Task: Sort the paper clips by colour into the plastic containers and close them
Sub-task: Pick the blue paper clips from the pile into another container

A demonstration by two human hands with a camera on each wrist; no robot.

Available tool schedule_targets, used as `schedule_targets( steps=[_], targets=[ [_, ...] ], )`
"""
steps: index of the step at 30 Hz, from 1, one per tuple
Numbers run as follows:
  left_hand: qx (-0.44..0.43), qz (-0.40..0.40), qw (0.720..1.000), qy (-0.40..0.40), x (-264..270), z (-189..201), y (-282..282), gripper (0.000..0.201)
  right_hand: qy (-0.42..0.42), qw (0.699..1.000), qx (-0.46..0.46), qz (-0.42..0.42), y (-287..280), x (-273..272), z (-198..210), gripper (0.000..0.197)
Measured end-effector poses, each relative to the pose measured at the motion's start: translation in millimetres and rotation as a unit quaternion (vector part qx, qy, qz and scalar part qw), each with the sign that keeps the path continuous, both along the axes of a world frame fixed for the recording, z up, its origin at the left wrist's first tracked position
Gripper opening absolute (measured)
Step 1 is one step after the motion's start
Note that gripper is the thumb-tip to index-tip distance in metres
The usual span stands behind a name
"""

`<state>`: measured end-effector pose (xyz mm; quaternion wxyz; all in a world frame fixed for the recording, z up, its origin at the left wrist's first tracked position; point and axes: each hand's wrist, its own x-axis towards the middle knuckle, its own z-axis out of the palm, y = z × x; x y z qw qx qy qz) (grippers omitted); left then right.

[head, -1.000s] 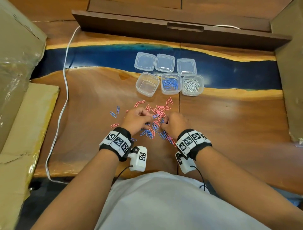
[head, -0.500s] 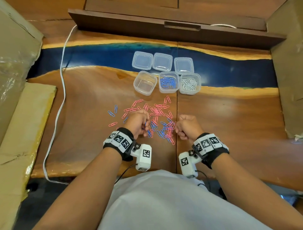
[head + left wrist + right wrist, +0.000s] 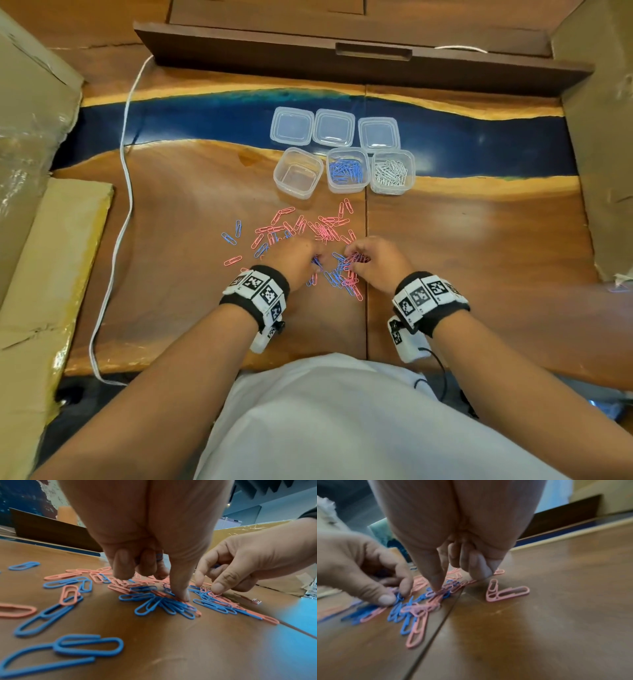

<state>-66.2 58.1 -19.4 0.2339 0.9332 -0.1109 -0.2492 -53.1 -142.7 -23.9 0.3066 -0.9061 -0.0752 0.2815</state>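
Observation:
Pink and blue paper clips (image 3: pixel 325 229) lie mixed on the wooden table. Behind them stand three clear tubs: an empty one (image 3: pixel 284 161), one with blue clips (image 3: pixel 347 187) and one with white clips (image 3: pixel 390 191). My left hand (image 3: pixel 313 261) is down in the pile's near part. Its thumb (image 3: pixel 181 596) presses on blue clips (image 3: pixel 164 604), and its curled fingers keep a blue clip inside. My right hand (image 3: pixel 352 256) is close beside it, thumb and forefinger (image 3: pixel 217 589) pinching pink clips (image 3: pixel 452 586) at the table seam.
Three clear lids (image 3: pixel 334 127) lie in a row behind the tubs on the blue resin strip. A white cable (image 3: pixel 128 192) runs down the left. Cardboard (image 3: pixel 51 260) flanks the left side and more stands at the right. A dark wooden drawer front (image 3: pixel 373 51) closes the back.
Half a second ago my right hand was a fist off to the right of the pile; it has come back left onto the clips. My left hand stayed on the pile.

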Motion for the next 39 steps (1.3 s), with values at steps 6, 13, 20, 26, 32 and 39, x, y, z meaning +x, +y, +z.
schedule_targets(
  steps=[6,13,20,26,32,39],
  targets=[
    [0.006,-0.007,1.0,-0.003,2,-4,2,0.022,-0.048,0.994,-0.069,0.065,6,3,11,0.003],
    [-0.124,0.11,0.985,0.046,2,5,0,0.011,0.012,0.998,-0.004,-0.056,-25,-5,9,0.016],
    [-0.214,0.187,0.946,0.155,12,15,-19,0.029,0.054,0.972,0.122,-0.191,-28,-9,17,0.014],
    [-0.068,0.115,0.989,0.063,15,11,-36,0.023,0.14,0.92,0.225,-0.29,-25,-9,20,0.03],
    [0.009,0.032,0.999,-0.014,17,4,-43,0.009,0.154,0.855,0.317,-0.38,-17,-8,21,0.028],
    [-0.007,0.033,0.998,-0.052,14,2,-39,0.017,0.206,0.79,0.386,-0.43,-17,-1,27,0.02]
  ],
)
